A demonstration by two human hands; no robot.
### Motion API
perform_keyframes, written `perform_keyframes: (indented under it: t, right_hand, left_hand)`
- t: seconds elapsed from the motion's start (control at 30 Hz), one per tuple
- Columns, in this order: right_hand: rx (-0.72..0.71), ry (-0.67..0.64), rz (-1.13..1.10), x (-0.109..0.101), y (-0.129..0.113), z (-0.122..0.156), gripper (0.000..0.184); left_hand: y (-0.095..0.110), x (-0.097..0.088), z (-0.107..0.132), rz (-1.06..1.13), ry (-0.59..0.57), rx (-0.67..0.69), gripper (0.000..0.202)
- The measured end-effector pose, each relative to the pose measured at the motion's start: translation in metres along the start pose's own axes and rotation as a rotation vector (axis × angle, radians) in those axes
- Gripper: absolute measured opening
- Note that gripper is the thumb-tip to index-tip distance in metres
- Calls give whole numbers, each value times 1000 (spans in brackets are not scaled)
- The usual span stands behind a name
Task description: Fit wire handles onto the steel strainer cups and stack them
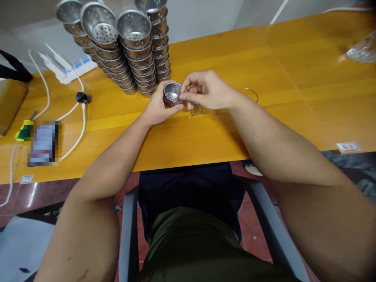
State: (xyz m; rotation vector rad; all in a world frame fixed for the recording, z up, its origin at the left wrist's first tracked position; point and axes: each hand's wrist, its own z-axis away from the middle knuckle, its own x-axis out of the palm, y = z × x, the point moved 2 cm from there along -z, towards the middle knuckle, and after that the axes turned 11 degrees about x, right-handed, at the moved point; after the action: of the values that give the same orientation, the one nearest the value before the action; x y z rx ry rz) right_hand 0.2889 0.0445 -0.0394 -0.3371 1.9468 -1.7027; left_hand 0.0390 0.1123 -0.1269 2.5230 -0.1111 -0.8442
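My left hand point(157, 105) is wrapped round a small perforated metal strainer cup point(172, 91), its open mouth tilted up toward me. At the cup's right rim, my right hand point(205, 91) is closed in a pinch. Whatever lies between its thumb and finger is too small to make out. Thin bent metal wires point(201, 111) lie on the table just below my right hand, partly hidden by it. A curved wire point(253, 93) shows beyond my right forearm.
Several tall stacks of matching strainer cups point(138, 51) stand behind my left hand on the yellow table point(282, 78). To the left are a power strip point(67, 72), white cables, and a blurred-out phone point(44, 143). A clear plastic bag point(364, 49) lies far right.
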Motion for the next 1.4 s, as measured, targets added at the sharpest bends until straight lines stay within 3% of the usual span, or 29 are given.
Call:
perform_keyframes:
  t: [0.33, 0.47, 0.63, 0.77, 1.0, 1.1, 1.17, 1.23, 1.33, 1.4]
  right_hand:
    - [-20, 21, 76, -4, 7, -3, 68]
    - [-100, 153, 143, -6, 2, -2, 74]
    - [-167, 307, 353, -8, -10, 5, 42]
    - [-258, 262, 456, -10, -2, 2, 21]
    - [-242, 178, 476, -7, 11, -1, 29]
    - [-304, 189, 470, -17, 10, -3, 32]
    - [-349, 273, 482, -33, 10, -5, 26]
    - [-314, 470, 524, -54, 12, -6, 8]
    - [-22, 849, 638, -89, 18, -1, 26]
    - [217, 977, 727, -109, 26, 4, 28]
  left_hand:
    - [3, 5, 0, 21, 18, 19, 107]
    - [-5, 10, 1, 32, 74, 1, 112]
    - [-5, 6, -1, -84, 102, -8, 117]
    - [-3, 5, -4, -79, 140, 8, 115]
    - [-2, 9, -3, -4, 132, 9, 119]
    - [-6, 8, 0, 19, 132, -21, 122]
    - [-10, 6, 3, 50, 129, -34, 125]
    - [-14, 6, 6, 71, 116, -46, 120]
    - [-20, 6, 9, 75, 111, -60, 105]
    - [-23, 6, 10, 69, 130, -64, 95]
